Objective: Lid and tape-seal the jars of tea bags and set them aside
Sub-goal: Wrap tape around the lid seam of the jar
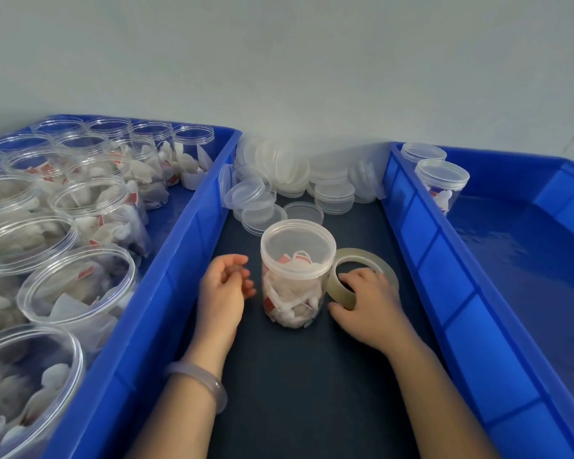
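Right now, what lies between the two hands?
Head view: the lidded jar stands between the left hand and the right hand, which grips the tape roll.

Clear plastic jar [295, 293], upright, lidded, packed with tea bags, at mid-tabletop [312, 392]. Clear tape roll [358, 255] tilted just beside its right side. Loose lids [292, 170] heaped along the far edge. Open filled jars [90, 207] crowd the left bin [193, 246]; two lidded jars [443, 183] stand in the right bin's [421, 246] far-left corner.
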### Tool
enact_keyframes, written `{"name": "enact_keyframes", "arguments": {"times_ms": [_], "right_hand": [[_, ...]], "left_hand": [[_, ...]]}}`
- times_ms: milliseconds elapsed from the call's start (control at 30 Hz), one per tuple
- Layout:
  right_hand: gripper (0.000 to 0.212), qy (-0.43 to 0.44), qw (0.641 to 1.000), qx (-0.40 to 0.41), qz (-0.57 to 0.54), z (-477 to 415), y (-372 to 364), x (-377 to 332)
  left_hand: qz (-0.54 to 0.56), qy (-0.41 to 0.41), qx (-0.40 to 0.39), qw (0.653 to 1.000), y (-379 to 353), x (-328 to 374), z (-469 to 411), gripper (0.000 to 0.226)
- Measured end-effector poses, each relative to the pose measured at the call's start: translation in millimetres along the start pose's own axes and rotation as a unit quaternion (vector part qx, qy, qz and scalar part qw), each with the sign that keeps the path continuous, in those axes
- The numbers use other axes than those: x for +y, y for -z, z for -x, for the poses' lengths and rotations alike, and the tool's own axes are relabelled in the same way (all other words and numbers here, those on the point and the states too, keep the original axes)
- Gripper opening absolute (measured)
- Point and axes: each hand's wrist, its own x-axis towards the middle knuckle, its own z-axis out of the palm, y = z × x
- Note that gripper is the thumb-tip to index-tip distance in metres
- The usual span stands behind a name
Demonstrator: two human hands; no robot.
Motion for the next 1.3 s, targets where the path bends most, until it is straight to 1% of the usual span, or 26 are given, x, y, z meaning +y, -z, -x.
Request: {"name": "enact_keyframes", "arguments": {"times_ms": [67, 100, 133, 167, 200, 233, 300, 367, 400, 467, 533, 567, 600, 700, 733, 767, 833, 933, 1000, 1067, 1133, 1233, 1300], "right_hand": [[0.042, 0.005, 1.000, 0.019, 0.024, 0, -1, -4], [0.035, 0.001, 0.999, 0.035, 0.010, 1, 2, -6], [0.029, -0.012, 0.998, 0.060, -0.032, 4, 7, -8], [0.026, -0.024, 0.991, 0.092, -0.092, 7, 15, -8], [0.026, -0.034, 0.977, 0.132, -0.161, 12, 24, -10], [0.028, -0.032, 0.956, 0.175, -0.232, 18, 36, -11], [0.034, 0.024, 0.906, 0.237, -0.351, 32, 61, -19], [0.039, 0.099, 0.859, 0.249, -0.436, 47, 82, -32], [0.037, 0.134, 0.842, 0.247, -0.461, 55, 88, -38], [0.032, 0.197, 0.831, 0.235, -0.464, 65, 93, -47], [0.028, 0.240, 0.838, 0.216, -0.440, 72, 91, -51], [0.027, 0.251, 0.843, 0.206, -0.428, 75, 89, -53], [0.027, 0.255, 0.849, 0.197, -0.419, 77, 86, -54], [0.027, 0.264, 0.866, 0.186, -0.382, 82, 76, -57], [0.027, 0.262, 0.871, 0.180, -0.374, 83, 73, -58], [0.028, 0.256, 0.875, 0.175, -0.372, 83, 71, -57], [0.029, 0.233, 0.879, 0.169, -0.381, 82, 65, -55], [0.043, 0.183, 0.894, 0.155, -0.380, 75, 58, -54], [0.050, 0.160, 0.904, 0.143, -0.369, 71, 55, -53], [0.049, 0.149, 0.913, 0.131, -0.357, 67, 52, -51], [0.054, 0.144, 0.921, 0.124, -0.341, 64, 51, -49], [0.065, 0.140, 0.934, 0.121, -0.306, 60, 48, -48], [0.070, 0.141, 0.940, 0.119, -0.288, 59, 48, -49]], "left_hand": [[0.004, 0.018, 0.019, 1.000, 0, 5, 2, 0.031], [0.015, 0.018, 0.025, 0.999, 0, 10, 6, 0.026], [0.024, 0.002, 0.031, 0.999, 1, 18, 11, 0.024], [0.027, -0.032, 0.041, 0.998, 2, 28, 18, 0.026], [0.024, -0.077, 0.049, 0.996, 3, 40, 27, 0.034], [0.020, -0.125, 0.045, 0.991, 2, 52, 36, 0.044], [0.004, -0.207, 0.001, 0.978, -3, 77, 53, 0.056], [-0.023, -0.266, -0.061, 0.962, -11, 99, 66, 0.055], [-0.034, -0.297, -0.086, 0.950, -16, 107, 71, 0.052], [-0.059, -0.368, -0.112, 0.921, -22, 116, 79, 0.045], [-0.094, -0.420, -0.136, 0.892, -23, 116, 84, 0.035], [-0.109, -0.425, -0.154, 0.885, -22, 113, 86, 0.028], [-0.118, -0.420, -0.171, 0.883, -20, 109, 88, 0.027], [-0.146, -0.380, -0.213, 0.888, -16, 91, 86, 0.042], [-0.149, -0.370, -0.218, 0.891, -16, 85, 85, 0.044], [-0.149, -0.371, -0.213, 0.891, -16, 80, 85, 0.043], [-0.141, -0.392, -0.176, 0.892, -20, 75, 87, 0.040], [-0.094, -0.410, -0.089, 0.903, -29, 63, 90, 0.037], [-0.092, -0.411, -0.051, 0.906, -32, 58, 89, 0.031], [-0.093, -0.389, -0.039, 0.916, -31, 57, 86, 0.023], [-0.098, -0.357, -0.044, 0.928, -28, 57, 81, 0.015], [-0.141, -0.341, -0.039, 0.928, -27, 54, 73, 0.007], [-0.176, -0.341, -0.035, 0.923, -29, 51, 73, 0.009]]}}
